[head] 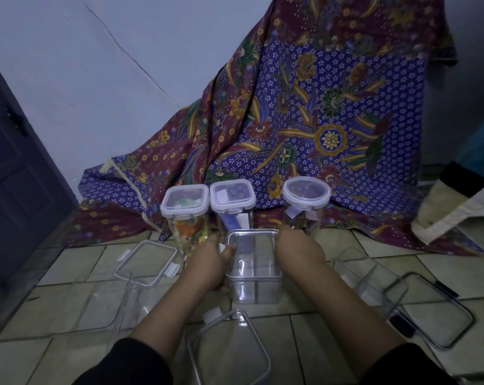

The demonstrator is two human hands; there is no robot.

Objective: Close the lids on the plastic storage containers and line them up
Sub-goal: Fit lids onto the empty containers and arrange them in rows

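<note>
A clear square plastic container (253, 269) with its lid on stands upright on the tiled floor in the middle. My left hand (211, 259) grips its left side near the lid, thumb against the rim. My right hand (297, 250) holds its right side, fingers hidden behind it. Behind it stand three lidded containers: a square one (184, 202) at left, a square one (232, 196) in the middle, and a round one (306, 192) at right. A square lid (146, 262) lies at left, another lid (229, 348) lies near me, and a dark-clipped lid (432, 309) sits at right.
A patterned batik cloth (318, 112) drapes over something behind the containers and onto the floor. A dark door (16, 173) is at left. An open clear container (374, 282) lies at right, and a cream bag (457, 201) sits at the far right.
</note>
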